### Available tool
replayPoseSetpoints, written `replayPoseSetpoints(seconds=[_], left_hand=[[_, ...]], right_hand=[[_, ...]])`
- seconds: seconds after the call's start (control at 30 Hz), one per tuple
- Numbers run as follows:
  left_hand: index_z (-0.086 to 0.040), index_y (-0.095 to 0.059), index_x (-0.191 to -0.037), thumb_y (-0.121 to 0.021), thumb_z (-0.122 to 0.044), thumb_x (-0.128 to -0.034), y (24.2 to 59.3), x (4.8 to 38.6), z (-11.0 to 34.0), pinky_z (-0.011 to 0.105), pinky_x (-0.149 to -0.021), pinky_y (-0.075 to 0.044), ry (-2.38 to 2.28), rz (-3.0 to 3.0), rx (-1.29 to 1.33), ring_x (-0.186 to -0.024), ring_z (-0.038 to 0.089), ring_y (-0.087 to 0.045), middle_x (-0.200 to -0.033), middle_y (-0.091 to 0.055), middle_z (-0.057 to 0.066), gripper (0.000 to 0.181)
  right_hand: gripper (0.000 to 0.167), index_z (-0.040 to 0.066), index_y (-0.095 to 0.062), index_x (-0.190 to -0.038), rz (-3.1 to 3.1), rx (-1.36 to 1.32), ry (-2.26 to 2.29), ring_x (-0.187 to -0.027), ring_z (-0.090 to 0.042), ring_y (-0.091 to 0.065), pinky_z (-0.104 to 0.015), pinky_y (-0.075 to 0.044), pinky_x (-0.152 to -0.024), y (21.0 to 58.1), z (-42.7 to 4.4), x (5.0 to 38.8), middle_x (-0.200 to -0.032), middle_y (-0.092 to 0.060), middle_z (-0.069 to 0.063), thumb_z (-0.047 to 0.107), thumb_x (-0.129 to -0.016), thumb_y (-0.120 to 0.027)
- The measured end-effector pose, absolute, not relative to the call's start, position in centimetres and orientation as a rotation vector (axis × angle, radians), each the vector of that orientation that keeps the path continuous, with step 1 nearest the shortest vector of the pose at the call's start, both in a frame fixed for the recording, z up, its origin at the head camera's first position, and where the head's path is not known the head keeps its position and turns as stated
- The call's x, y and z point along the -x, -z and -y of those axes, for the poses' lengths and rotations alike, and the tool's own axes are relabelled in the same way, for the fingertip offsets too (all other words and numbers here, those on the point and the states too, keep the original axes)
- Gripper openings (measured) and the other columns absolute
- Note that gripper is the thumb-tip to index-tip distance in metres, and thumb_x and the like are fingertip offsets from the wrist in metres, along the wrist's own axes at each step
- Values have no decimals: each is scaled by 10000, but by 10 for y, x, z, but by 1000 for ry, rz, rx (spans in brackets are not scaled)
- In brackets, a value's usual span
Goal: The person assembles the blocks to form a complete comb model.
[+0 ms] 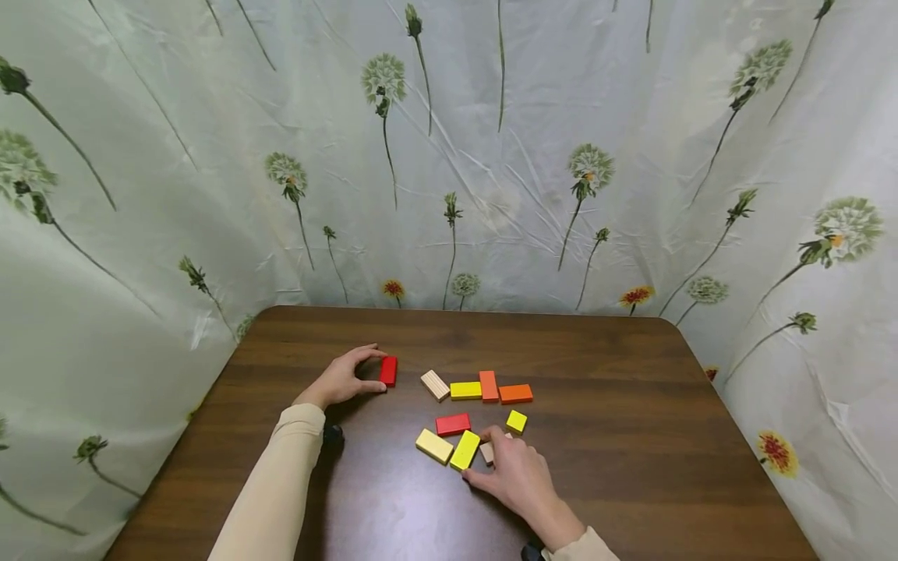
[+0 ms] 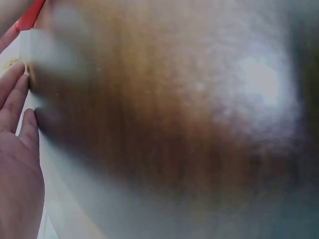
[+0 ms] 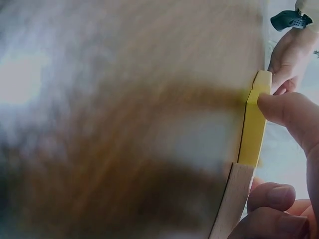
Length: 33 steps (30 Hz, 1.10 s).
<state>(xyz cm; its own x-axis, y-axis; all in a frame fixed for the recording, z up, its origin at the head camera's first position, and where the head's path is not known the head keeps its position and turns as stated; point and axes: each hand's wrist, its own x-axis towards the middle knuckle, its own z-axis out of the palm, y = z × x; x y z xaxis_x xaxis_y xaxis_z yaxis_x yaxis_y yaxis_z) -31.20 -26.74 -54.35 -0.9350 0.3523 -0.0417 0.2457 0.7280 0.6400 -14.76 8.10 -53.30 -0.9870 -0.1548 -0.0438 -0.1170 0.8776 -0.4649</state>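
Note:
At the left of the group, my left hand pinches a red block between thumb and fingertips. In the left wrist view, part of that red block shows at the top corner. My right hand spans a bright yellow block, thumb on its near end and index finger at its far end. The right wrist view shows the thumb touching this yellow block. Under the right fingers lies a plain wooden block, partly hidden. A pale yellow block and another red block lie beside the yellow one.
Farther back lie a ridged wooden block, a yellow block and two orange blocks. A small yellow block sits beyond the right hand. The dark wooden table ends at a flower-printed curtain.

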Motion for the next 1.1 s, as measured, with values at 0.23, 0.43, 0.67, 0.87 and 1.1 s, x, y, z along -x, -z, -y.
replayPoseSetpoints(seconds=[0.23,0.43,0.67,0.87,1.1], left_hand=[[-110,-613,-1504,-907,-324,-877,540,313,271,700,-1289,-263,-997,-2755,-453,-1608,503,-296,-1697,-412,240,726],[-119,-628,-1496,-889,-330,-897,539,312,273,730,-1298,-186,-985,-2714,-455,-1640,508,-184,-1725,-353,242,687],[-125,-638,-1481,-894,-327,-892,541,313,271,728,-1304,-161,-1058,-2682,-444,-1650,498,-156,-1736,-333,235,673],[-134,-639,-1482,-893,-320,-894,546,313,274,730,-1307,-141,-1110,-2657,-425,-1658,491,-129,-1748,-314,223,667],[-140,-646,-1472,-896,-331,-889,551,314,274,723,-1312,-143,-1145,-2659,-449,-1661,481,-132,-1746,-330,205,663]], right_hand=[[631,112,-692,-1232,-2962,245,733,-584,-117,-488,-287,-403,-496,534,-83,148,-752,-647,36,497,-786,-916],[642,107,-688,-1237,-2925,260,725,-608,-122,-505,-300,-423,-522,533,-83,151,-755,-645,42,507,-788,-915],[621,107,-688,-1234,-2912,277,760,-588,-90,-486,-271,-398,-522,534,-87,151,-684,-559,77,472,-789,-921],[619,112,-695,-1225,-2889,270,805,-544,-83,-427,-235,-323,-499,535,-89,152,-643,-487,80,485,-784,-914],[610,124,-695,-1225,-2905,283,800,-555,-83,-422,-235,-313,-517,529,-89,156,-647,-493,85,485,-785,-913]])
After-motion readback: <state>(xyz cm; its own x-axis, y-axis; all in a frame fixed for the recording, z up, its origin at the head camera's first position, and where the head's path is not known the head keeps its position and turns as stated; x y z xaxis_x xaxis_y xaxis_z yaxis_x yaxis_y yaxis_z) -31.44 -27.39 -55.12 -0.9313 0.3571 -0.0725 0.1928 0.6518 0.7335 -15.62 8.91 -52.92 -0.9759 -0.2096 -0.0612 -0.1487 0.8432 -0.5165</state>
